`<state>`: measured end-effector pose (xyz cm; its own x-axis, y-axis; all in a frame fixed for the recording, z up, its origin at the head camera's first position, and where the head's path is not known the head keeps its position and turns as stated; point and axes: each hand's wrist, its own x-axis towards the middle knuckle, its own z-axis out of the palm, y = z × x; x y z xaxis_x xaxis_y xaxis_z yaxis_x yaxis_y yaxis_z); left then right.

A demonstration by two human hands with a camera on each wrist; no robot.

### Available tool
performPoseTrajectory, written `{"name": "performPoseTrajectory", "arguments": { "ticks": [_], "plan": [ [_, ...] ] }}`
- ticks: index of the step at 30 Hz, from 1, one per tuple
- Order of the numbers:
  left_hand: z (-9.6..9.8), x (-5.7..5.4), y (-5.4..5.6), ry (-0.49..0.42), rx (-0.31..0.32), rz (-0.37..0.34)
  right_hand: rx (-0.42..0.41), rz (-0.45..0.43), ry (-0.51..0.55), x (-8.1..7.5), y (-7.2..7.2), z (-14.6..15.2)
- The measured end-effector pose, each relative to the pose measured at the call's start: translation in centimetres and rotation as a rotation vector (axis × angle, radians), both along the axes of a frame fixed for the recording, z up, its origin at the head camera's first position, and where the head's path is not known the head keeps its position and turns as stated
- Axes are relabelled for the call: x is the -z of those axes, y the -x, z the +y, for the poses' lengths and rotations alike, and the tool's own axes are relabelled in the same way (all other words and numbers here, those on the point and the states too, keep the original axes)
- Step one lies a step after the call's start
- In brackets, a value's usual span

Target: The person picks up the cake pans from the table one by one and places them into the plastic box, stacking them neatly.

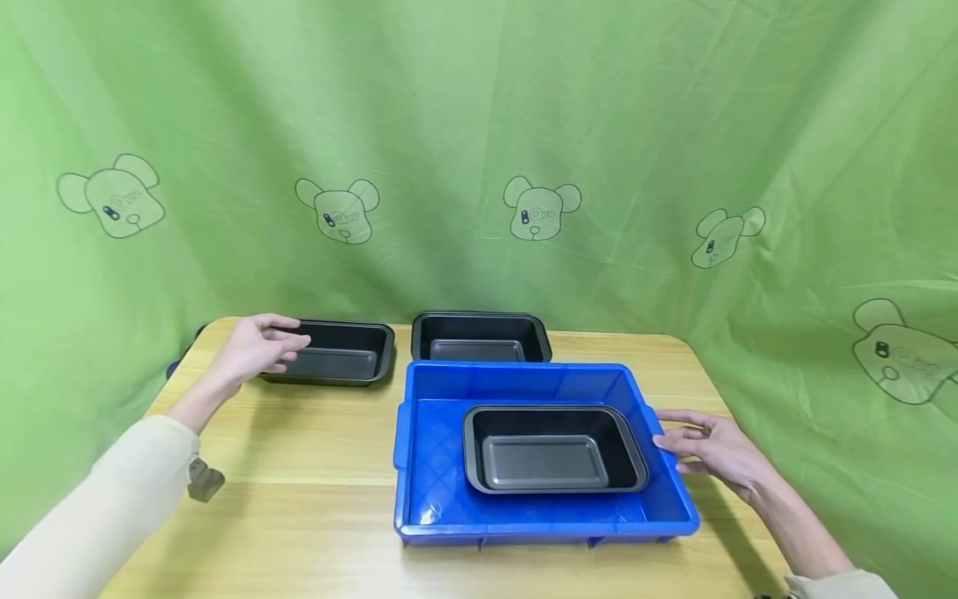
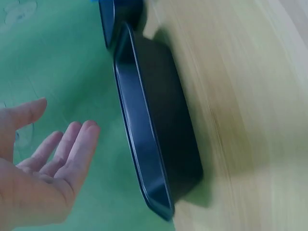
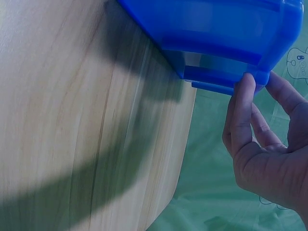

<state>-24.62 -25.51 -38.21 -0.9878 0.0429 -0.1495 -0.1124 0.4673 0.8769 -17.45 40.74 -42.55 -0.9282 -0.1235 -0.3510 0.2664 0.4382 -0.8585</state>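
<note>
My left hand hangs over the left end of a black loaf pan at the back left of the table. Its fingers are loosely spread and hold nothing; the left wrist view shows them apart from the pan. At the right side of a blue plastic bin, my right hand pinches the rim, thumb on top and fingers bent under the lip. Inside that bin lies another black loaf pan, toward its right. A third loaf pan stands behind the bin, its front partly hidden.
The wooden table carries the bin and the pans. A green curtain with printed animal heads hangs close behind the table and along both sides. The third pan sits close against the bin's back edge.
</note>
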Motion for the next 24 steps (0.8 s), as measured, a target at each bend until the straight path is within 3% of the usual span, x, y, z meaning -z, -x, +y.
{"name": "performPoseTrajectory", "arguments": {
  "ticks": [11, 24],
  "plan": [
    [-4.5, 2.5, 1.0, 0.01, -0.021, 0.065, 0.0, 0.008, 0.0, 0.0, -0.1, 0.0],
    [-9.0, 5.3, 1.1, -0.046, -0.169, 0.088, -0.001, 0.005, 0.001, -0.1, -0.1, -0.1]
  ]
}}
